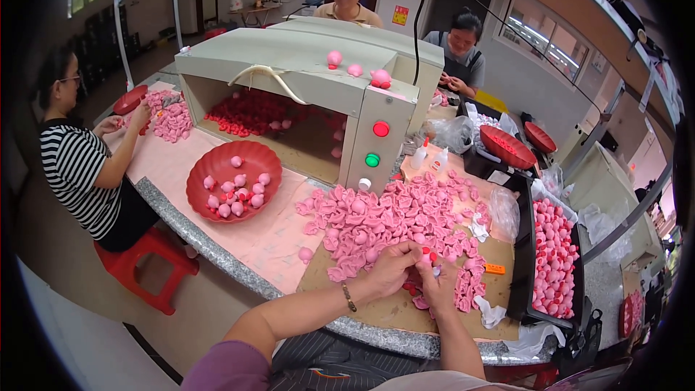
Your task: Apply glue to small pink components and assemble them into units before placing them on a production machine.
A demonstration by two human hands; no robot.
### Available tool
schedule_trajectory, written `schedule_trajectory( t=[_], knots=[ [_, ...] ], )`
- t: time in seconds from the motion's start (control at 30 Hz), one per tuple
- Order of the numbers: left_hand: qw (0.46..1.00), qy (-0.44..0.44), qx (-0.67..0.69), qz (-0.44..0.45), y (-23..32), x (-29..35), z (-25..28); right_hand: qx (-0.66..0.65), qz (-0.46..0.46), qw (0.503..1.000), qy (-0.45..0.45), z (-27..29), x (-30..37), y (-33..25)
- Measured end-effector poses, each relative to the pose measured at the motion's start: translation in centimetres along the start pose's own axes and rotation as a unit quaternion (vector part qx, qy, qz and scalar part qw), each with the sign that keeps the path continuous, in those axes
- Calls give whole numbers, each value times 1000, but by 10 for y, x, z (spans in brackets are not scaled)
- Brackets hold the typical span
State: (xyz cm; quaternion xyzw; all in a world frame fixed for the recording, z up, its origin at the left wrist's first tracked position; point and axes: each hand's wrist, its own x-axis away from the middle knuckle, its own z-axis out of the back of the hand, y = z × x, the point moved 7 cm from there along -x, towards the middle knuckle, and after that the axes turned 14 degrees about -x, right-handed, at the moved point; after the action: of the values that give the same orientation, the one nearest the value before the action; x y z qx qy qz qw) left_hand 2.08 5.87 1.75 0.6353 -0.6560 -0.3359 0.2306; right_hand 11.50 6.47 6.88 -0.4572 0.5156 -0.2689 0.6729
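My left hand and my right hand meet over the brown board at the table's near edge. Together they pinch a small pink piece with a red part between the fingertips. Just behind them spreads a big heap of pink flower-shaped pieces. A few red bits lie under my hands. A bracelet sits on my left wrist.
A red bowl holds several pink balls at left. A beige box machine with a red and a green button stands behind the heap. A black tray of pink-red pieces lies at right. Three other people sit around the table.
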Motion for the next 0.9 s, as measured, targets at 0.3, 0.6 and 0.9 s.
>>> schedule_trajectory(
  t=[0.3,0.6,0.9],
  knots=[
    [1000,-11,2,24,-6,3,-2,-45,-52,998,-6,3,2,7],
    [998,34,44,27,-9,-1,5,-3,-35,999,26,6,2,20],
    [993,40,99,41,-11,0,9,-41,-19,999,21,2,3,25]
  ],
)
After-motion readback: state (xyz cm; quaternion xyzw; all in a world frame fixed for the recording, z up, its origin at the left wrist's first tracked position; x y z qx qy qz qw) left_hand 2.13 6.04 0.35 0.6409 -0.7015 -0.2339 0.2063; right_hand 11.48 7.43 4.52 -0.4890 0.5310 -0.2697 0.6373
